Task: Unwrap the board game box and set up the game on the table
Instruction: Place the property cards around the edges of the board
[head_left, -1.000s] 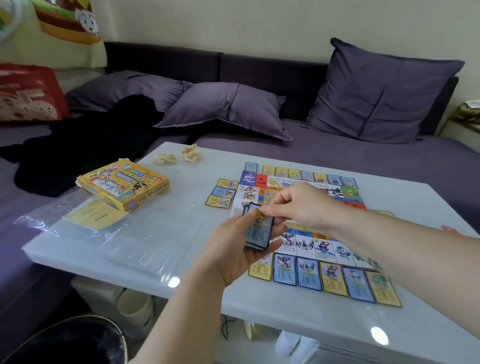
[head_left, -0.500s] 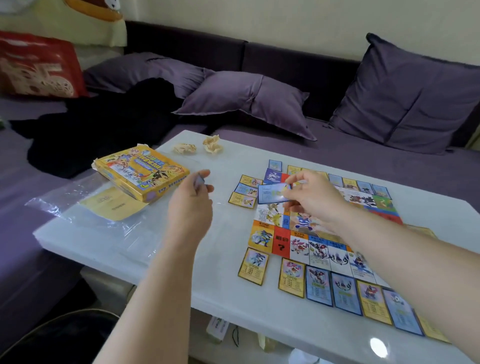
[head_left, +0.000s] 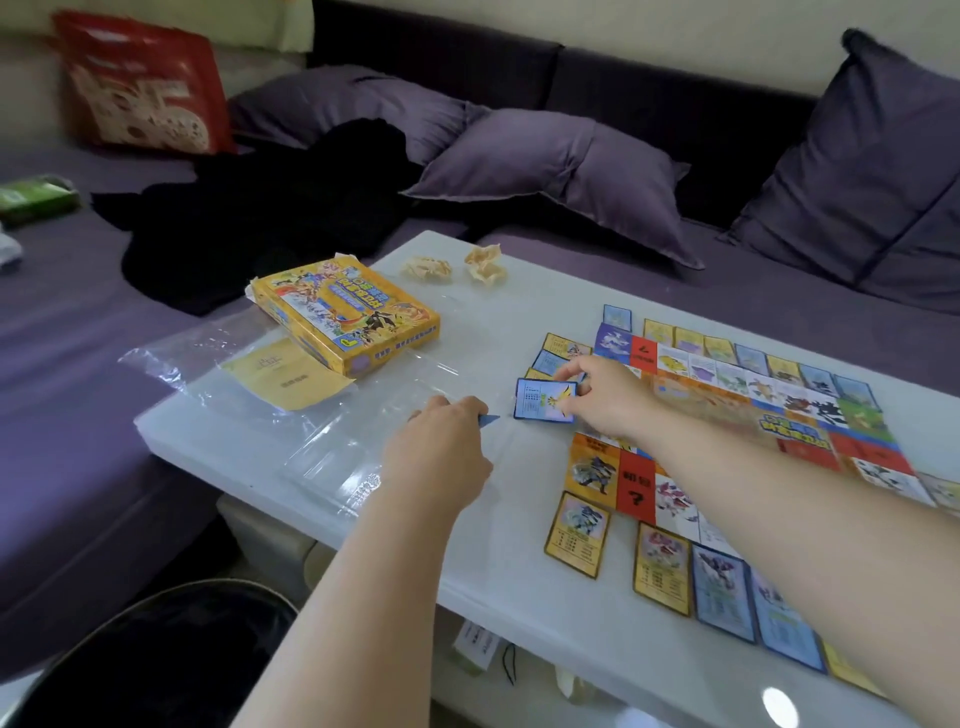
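Observation:
A colourful game board (head_left: 737, 410) lies flat on the white table (head_left: 519, 587), with yellow and blue cards (head_left: 576, 535) laid in rows round its edges. My right hand (head_left: 608, 395) pinches a blue card (head_left: 545, 400) just above the table at the board's left edge. My left hand (head_left: 441, 447) grips a small stack of cards; only a blue corner (head_left: 489, 419) pokes out. The yellow game box (head_left: 345, 312) sits at the table's far left, on the clear plastic wrap (head_left: 291, 410).
A yellow paper sheet (head_left: 285, 374) lies beside the box. Two crumpled paper scraps (head_left: 457, 267) sit at the table's far edge. A purple sofa with cushions (head_left: 561, 171) and black cloth (head_left: 270, 208) wraps the table. A dark round bin (head_left: 156, 660) stands below left.
My right hand drew one blue card off the stack and carried it down to the board's left edge. My left hand moved left with the stack, then lowered toward the table.

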